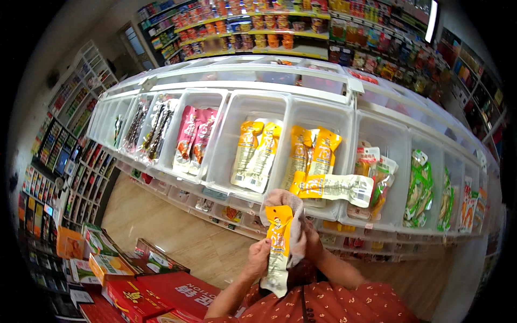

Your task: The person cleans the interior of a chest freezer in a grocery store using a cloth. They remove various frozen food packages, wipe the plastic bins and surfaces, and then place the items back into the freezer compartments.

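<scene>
My left hand (259, 254) grips the side of a yellow-and-white snack packet (278, 242), which hangs upright in front of my chest. A greyish-pink cloth (298, 218) lies behind the packet, and my right hand (312, 240) holds it from the right. Just beyond stands a row of clear plastic bins. One bin (218, 169) holds two yellow packets (258, 155) lying face down. In the bin to its right are more yellow packets (324, 149). Another yellow packet (333, 187) lies crosswise over that bin's edge and reaches into the neighbouring bin.
Pink packets (196, 139) fill a bin at the left; green-wrapped snacks (418, 189) lie in one at the right. A white rack rail (242, 85) runs behind the bins. Red cartons (161, 294) are stacked at lower left. Stocked shelves (258, 32) stand at the back.
</scene>
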`<move>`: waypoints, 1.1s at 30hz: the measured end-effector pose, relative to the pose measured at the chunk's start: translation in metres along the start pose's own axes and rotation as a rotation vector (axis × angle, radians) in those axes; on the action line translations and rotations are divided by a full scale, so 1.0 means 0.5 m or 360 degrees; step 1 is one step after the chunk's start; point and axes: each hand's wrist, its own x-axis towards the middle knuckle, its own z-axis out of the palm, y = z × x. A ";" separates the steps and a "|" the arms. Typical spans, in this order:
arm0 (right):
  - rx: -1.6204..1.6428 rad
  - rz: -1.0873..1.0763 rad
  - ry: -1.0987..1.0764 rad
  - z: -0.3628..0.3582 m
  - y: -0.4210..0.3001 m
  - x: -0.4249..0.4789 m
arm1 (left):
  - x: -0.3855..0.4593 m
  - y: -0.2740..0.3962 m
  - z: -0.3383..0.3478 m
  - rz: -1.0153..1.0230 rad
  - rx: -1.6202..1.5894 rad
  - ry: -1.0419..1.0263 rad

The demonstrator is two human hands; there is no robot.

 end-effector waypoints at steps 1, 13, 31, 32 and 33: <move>-0.0059 -0.0040 -0.0031 0.018 -0.008 0.008 | 0.012 -0.008 0.015 0.0204 0.0147 0.0054; -0.1374 0.0091 -0.0456 0.085 0.060 -0.057 | 0.067 0.116 0.001 0.1136 -0.0073 0.1457; -0.1102 0.0773 -0.0033 -0.082 0.022 -0.114 | 0.186 0.082 0.275 -0.0042 -0.0773 -0.0177; -0.1153 0.0702 -0.0033 -0.090 0.027 -0.121 | 0.210 0.080 0.300 -0.0047 -0.0762 -0.0179; -0.0941 0.0408 -0.0061 -0.114 0.077 -0.130 | 0.241 0.075 0.304 -0.0020 -0.0740 -0.0127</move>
